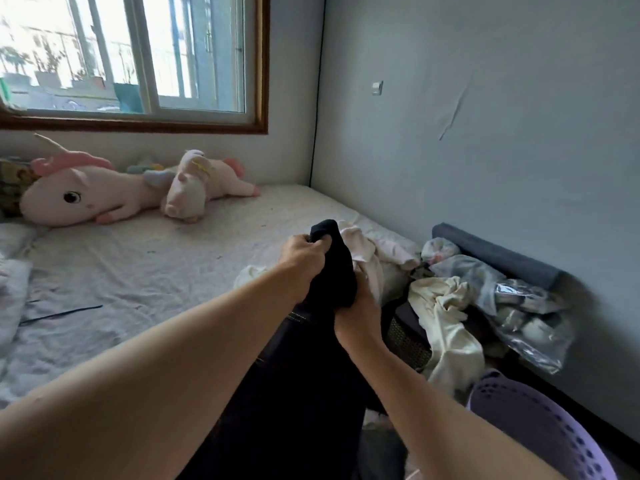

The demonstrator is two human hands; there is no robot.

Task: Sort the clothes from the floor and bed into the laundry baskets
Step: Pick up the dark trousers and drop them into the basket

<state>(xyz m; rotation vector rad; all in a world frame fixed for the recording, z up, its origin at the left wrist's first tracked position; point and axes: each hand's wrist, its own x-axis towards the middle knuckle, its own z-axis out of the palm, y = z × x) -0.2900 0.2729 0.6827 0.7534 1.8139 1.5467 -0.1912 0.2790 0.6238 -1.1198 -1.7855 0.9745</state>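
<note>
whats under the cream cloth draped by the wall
The cream cloth hangs over the rim of a dark woven basket, whose mesh side shows beneath it. The basket's contents are hidden by the cloth and the dark garment.

Your dark garment (329,271) runs down out of the bottom edge, and it covers the fingers of your right hand (356,315) and most of the dark woven basket (407,337) just right of it. The purple basket (540,424), lower right of that garment, is cut by the bottom edge, so its contents stay unseen. Far left of the garment, a patterned pillow (10,188) is half hidden behind the unicorn plush (86,192) and clipped by the left edge.
</note>
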